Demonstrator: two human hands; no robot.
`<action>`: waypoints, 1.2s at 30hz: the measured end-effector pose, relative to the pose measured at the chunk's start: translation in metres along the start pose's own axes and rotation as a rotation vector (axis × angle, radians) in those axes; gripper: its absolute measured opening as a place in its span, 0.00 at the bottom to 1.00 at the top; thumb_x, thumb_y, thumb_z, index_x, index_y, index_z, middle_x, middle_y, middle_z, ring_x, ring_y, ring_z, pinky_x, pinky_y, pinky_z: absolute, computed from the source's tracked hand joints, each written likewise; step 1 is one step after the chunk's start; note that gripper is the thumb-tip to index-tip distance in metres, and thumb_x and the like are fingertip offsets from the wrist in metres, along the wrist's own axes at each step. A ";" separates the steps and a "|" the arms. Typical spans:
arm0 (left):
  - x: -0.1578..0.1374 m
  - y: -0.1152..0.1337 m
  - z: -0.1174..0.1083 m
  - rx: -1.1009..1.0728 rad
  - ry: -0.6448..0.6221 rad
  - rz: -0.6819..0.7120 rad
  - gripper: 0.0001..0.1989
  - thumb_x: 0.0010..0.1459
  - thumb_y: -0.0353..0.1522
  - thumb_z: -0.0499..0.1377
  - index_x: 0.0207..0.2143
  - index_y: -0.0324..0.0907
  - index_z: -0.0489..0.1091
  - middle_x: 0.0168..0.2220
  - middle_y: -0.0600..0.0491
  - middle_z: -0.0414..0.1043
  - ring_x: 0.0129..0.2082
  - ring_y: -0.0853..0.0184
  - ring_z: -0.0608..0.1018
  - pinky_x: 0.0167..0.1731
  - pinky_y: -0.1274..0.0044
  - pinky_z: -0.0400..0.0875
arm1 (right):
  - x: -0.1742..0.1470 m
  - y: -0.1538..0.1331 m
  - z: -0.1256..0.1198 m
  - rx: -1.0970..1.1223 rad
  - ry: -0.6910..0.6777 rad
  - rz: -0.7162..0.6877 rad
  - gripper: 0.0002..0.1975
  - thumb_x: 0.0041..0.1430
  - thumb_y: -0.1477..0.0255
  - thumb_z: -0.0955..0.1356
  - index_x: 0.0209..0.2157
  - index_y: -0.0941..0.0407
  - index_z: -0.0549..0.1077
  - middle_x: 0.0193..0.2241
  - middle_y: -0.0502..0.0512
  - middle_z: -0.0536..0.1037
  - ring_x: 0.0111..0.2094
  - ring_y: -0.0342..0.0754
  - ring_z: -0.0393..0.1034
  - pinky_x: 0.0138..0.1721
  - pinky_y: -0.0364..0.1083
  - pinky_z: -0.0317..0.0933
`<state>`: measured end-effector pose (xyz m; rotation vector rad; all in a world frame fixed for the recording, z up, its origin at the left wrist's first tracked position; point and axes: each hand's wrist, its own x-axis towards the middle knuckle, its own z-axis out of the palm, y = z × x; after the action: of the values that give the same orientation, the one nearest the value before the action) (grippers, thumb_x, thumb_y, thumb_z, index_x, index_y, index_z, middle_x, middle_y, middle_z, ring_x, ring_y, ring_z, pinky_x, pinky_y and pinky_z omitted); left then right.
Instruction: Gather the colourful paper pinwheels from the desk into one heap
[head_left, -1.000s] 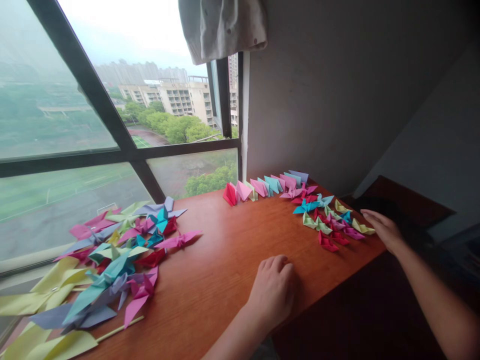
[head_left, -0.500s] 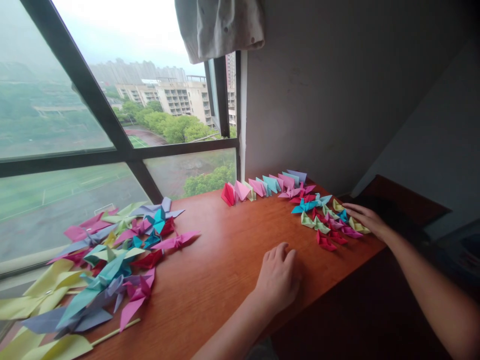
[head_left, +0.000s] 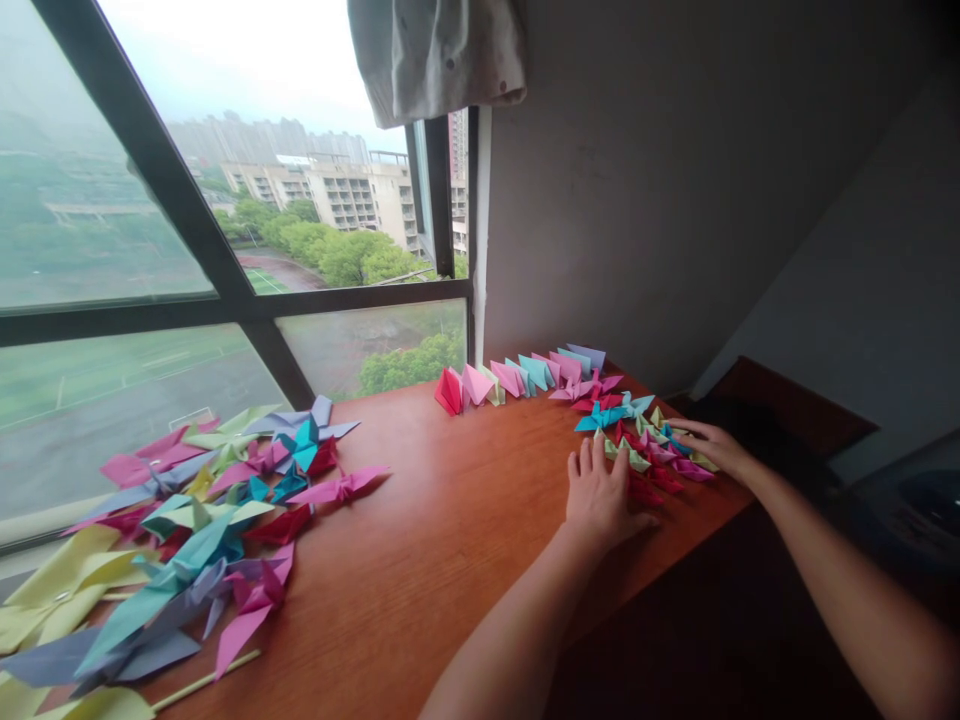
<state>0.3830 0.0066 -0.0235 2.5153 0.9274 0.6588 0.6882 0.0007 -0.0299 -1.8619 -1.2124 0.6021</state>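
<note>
Moved forward beside the paper boats (head_left: 660,453): left hand (head_left: 604,495), spread, unclenched. Opposite, right hand (head_left: 716,448), grip impossible to tell; touch lightly, crushing nothing.

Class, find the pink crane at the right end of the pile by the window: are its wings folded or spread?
Spread: the pink crane has one wing reaching out to each side of its body.

Paper boats (head_left: 660,453) are red, pink, green, yellow and blue, the table (head_left: 435,520) reddish-brown
</note>
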 end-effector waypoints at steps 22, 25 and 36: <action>-0.005 0.003 -0.005 0.012 0.026 0.042 0.48 0.43 0.51 0.66 0.63 0.43 0.53 0.64 0.37 0.50 0.63 0.46 0.56 0.59 0.55 0.55 | -0.048 -0.025 0.045 0.109 -0.024 -0.116 0.20 0.48 0.57 0.72 0.40 0.53 0.80 0.47 0.58 0.78 0.53 0.60 0.69 0.57 0.56 0.60; -0.005 0.001 -0.004 0.026 0.038 0.041 0.50 0.42 0.54 0.66 0.63 0.45 0.52 0.66 0.38 0.47 0.63 0.46 0.54 0.59 0.55 0.55 | -0.049 -0.024 0.046 0.118 -0.041 -0.143 0.19 0.50 0.57 0.72 0.41 0.53 0.80 0.47 0.58 0.78 0.53 0.61 0.69 0.57 0.57 0.60; 0.020 -0.005 -0.003 0.070 -0.090 0.039 0.55 0.35 0.59 0.64 0.63 0.47 0.52 0.66 0.41 0.48 0.64 0.41 0.52 0.59 0.51 0.50 | -0.045 -0.028 0.042 0.157 -0.087 -0.114 0.26 0.47 0.53 0.72 0.45 0.51 0.78 0.53 0.57 0.74 0.57 0.61 0.64 0.60 0.56 0.56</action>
<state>0.3927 0.0241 -0.0179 2.6070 0.8865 0.5282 0.6231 -0.0180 -0.0314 -1.6391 -1.2802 0.7001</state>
